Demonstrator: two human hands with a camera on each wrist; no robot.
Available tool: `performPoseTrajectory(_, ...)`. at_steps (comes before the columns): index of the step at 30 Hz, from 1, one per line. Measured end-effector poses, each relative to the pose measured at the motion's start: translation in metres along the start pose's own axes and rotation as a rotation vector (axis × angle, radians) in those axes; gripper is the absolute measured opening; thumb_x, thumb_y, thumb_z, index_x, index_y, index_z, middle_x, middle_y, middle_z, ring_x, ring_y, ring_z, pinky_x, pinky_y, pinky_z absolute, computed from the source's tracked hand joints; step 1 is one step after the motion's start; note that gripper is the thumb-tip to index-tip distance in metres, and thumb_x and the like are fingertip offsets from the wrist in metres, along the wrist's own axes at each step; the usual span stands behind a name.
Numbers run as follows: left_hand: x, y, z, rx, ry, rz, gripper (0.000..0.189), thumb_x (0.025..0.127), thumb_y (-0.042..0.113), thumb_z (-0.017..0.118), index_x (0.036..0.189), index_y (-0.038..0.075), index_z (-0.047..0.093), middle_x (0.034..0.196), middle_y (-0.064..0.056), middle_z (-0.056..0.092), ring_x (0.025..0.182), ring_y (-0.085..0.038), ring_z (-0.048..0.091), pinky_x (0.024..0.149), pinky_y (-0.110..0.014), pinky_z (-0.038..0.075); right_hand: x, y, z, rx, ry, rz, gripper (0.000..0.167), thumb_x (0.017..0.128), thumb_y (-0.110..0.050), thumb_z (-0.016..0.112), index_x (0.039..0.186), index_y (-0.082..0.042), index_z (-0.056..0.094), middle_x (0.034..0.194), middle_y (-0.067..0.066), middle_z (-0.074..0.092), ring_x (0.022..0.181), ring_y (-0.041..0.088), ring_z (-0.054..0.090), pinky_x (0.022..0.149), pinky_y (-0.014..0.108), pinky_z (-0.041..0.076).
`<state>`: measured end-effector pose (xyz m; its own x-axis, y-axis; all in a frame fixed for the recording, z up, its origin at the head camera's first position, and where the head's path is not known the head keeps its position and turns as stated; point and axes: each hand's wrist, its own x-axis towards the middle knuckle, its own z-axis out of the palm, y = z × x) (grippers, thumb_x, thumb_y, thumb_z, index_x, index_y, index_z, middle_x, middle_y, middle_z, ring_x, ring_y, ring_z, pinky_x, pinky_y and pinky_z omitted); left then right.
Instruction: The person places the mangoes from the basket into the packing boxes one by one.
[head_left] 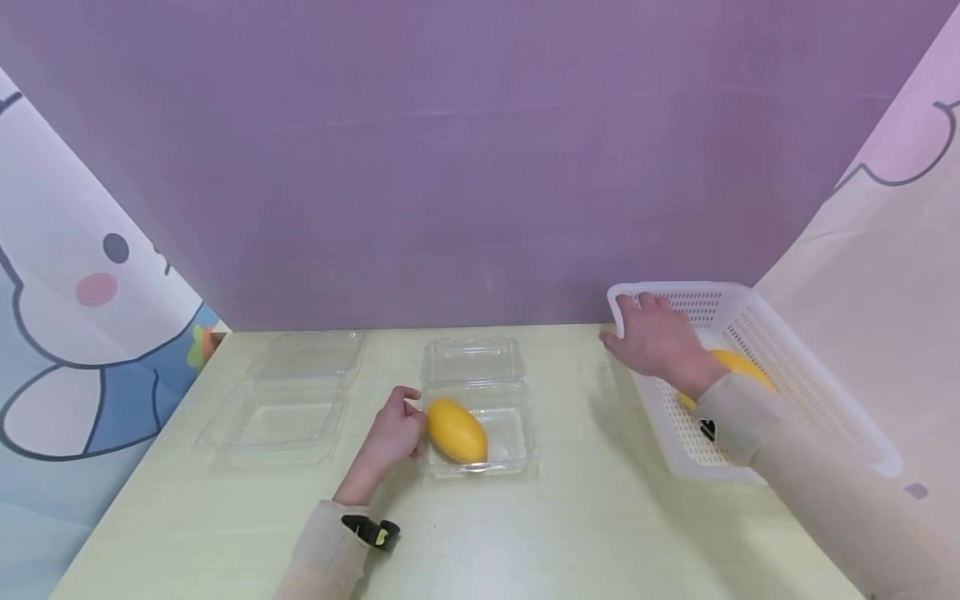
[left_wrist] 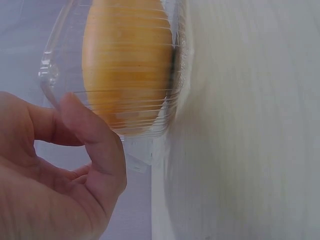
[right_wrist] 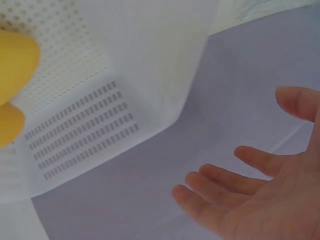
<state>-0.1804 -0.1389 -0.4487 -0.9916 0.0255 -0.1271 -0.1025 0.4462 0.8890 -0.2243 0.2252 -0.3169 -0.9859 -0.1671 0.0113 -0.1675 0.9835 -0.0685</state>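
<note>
A yellow, mango-shaped fruit (head_left: 457,431) lies in the bottom half of a clear plastic clamshell box (head_left: 510,433), whose lid is laid back behind it. My left hand (head_left: 393,431) is at the box's left side, thumb and finger pinching its rim; in the left wrist view the fruit (left_wrist: 125,60) shows through the ribbed wall. Over the near-left part of a white perforated basket (head_left: 817,367) is my right hand (head_left: 660,335), fingers spread and holding nothing. Inside the basket are yellow fruits (right_wrist: 15,65), partly hidden by the right forearm in the head view.
A second clear clamshell box (head_left: 281,412) stands unfolded on the table at the left. The pale table (head_left: 525,542) ends at a purple back wall (head_left: 480,167). Printed cloth panels flank both sides, the right one close beside the basket.
</note>
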Motion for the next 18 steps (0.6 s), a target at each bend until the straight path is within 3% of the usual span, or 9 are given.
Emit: performPoseTrajectory(18,-0.001,0.001,0.000,-0.004,-0.003,0.000,0.044,0.094,0.003,0.046,0.137,-0.004,0.043,0.098,-0.015,0.055,0.053,-0.020,0.053,0.052,-0.033,0.052,0.005,0.061,-0.003,0.136,-0.065,0.119,0.082,0.101,-0.048,0.048,0.151,0.013,0.025,0.144,0.044,0.031,0.130,0.063,0.030,0.102,0.075,0.032)
